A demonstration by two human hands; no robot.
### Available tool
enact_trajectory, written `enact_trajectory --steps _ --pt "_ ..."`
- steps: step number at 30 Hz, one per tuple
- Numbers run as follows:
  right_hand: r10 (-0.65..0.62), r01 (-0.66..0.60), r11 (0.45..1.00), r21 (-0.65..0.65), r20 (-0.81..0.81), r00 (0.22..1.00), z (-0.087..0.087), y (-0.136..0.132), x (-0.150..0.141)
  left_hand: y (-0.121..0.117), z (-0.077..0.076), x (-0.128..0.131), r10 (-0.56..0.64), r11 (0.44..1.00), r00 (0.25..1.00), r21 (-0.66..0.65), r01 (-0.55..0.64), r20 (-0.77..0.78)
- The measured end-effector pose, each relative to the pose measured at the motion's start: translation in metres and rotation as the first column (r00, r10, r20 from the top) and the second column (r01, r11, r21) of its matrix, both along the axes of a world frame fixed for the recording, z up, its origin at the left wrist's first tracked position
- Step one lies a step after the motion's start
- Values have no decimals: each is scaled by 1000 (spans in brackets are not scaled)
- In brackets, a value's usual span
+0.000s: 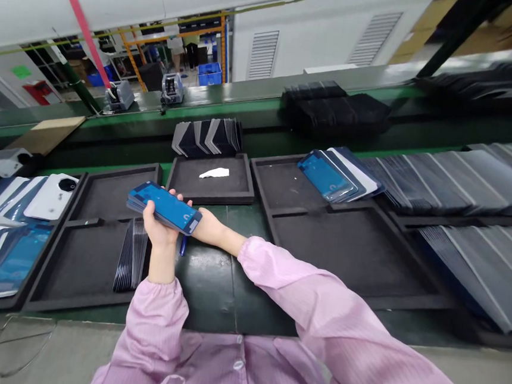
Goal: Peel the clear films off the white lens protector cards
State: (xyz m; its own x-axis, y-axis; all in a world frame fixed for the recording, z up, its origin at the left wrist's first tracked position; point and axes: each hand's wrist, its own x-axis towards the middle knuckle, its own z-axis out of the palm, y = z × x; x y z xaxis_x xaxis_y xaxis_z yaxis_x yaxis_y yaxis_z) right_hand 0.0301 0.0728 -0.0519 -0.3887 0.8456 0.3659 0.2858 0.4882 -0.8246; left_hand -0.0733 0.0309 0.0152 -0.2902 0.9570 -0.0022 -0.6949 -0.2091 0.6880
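Both hands hold a small stack of phone-sized panels (165,204), topped with a glossy blue film, above the dark green bench. My left hand (160,226) grips it from below, the thumb on the near edge and fingertips showing at the far edge. At the stack's right end my right hand (208,227) is closed on it, with part of its fingers hidden behind the panels. Just under the stack, a blue pen-like item (183,245) lies on the bench. Left of my wrist, a row of dark panels (132,256) stands on edge in a black tray (83,266).
Ahead, a black tray (185,177) carries a torn white scrap (215,173). Blue-filmed panels (327,174) lie in the right tray (276,212); rows of grey panels (445,179) stand beyond. More white and blue panels (16,266) sit far left. Tape dispensers (172,88) line the back ledge.
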Motion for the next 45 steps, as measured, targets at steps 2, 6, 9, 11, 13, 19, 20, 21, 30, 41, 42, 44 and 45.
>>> enact_trajectory --steps 2,6,9,11,13,19,20,21,30,41,42,44,45 --pt "123 -124 992 19 80 989 2 0 16 0 -2 3 -39 999 999 -3 39 -18" --pt "229 -248 966 69 214 950 7 -13 76 2 -4 5 -50 999 999 -10 50 -13" --pt "129 -141 986 87 138 982 14 -24 121 6 -7 6 -14 997 1000 -73 15 15" --pt "23 -25 997 67 27 999 18 -27 140 9 -11 8 -7 989 1000 -145 10 15" --pt "-66 67 998 6 -109 992 20 -27 148 12 -17 13 -55 977 998 -204 56 10" --pt "-74 -40 964 -262 -411 909 23 -38 128 8 -30 41 -336 881 939 -327 340 72" --pt "-55 -84 951 -298 -430 901 24 -42 123 6 -32 45 -362 868 929 -336 365 74" --pt "-37 -124 936 -330 -443 896 25 -46 119 4 -32 49 -379 862 923 -337 379 70" --pt "-94 -86 904 -420 -390 916 29 -60 103 -3 -33 61 -327 902 944 -284 326 45" --pt "-63 -14 949 -314 -235 970 24 -58 105 -5 -34 62 -343 897 938 -279 344 54" --pt "-57 -25 946 -322 -243 968 24 -58 104 -5 -35 62 -349 894 935 -278 351 57" --pt "-50 -45 940 -339 -267 962 24 -58 104 -5 -35 62 -362 890 930 -275 364 63" --pt "-50 -52 936 -347 -279 959 25 -58 103 -5 -35 62 -362 890 930 -273 364 62"
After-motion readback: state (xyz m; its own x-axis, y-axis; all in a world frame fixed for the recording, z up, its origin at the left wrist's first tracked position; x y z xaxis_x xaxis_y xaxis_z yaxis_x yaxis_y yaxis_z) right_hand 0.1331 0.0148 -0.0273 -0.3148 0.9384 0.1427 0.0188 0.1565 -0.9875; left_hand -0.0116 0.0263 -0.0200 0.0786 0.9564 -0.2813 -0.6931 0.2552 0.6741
